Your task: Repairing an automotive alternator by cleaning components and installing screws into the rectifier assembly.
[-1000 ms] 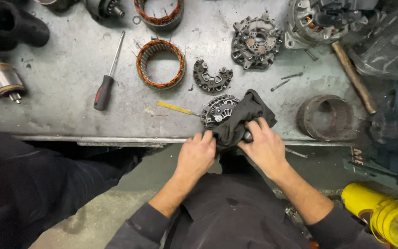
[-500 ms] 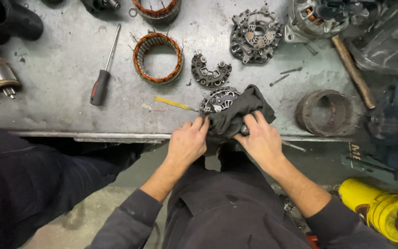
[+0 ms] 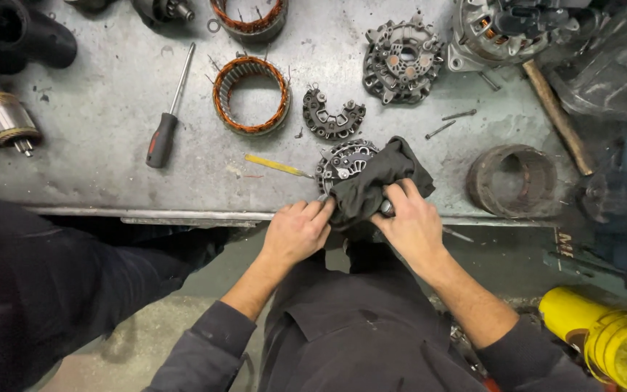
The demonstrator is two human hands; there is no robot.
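Observation:
A round metal alternator part [image 3: 342, 163] rests at the front edge of the grey metal workbench [image 3: 110, 109], half covered by a dark rag [image 3: 379, 181]. My left hand [image 3: 295, 231] grips the part's near left side, fingers curled against the rag. My right hand [image 3: 411, 221] presses the rag onto the part from the right, fingers bent over the cloth. What lies under the rag is hidden.
On the bench lie a screwdriver [image 3: 168, 120], a copper stator ring [image 3: 250, 94], a curved rectifier piece [image 3: 333, 120], a yellow stick [image 3: 277, 166], a cast end plate [image 3: 403, 62], a rusty ring [image 3: 511, 179] and a wooden handle [image 3: 556, 116]. A yellow tool [image 3: 604, 337] sits lower right.
Both hands have shifted slightly on the rag and part, and the rag has bunched a little lower over the part. Everything else on the bench is where it was.

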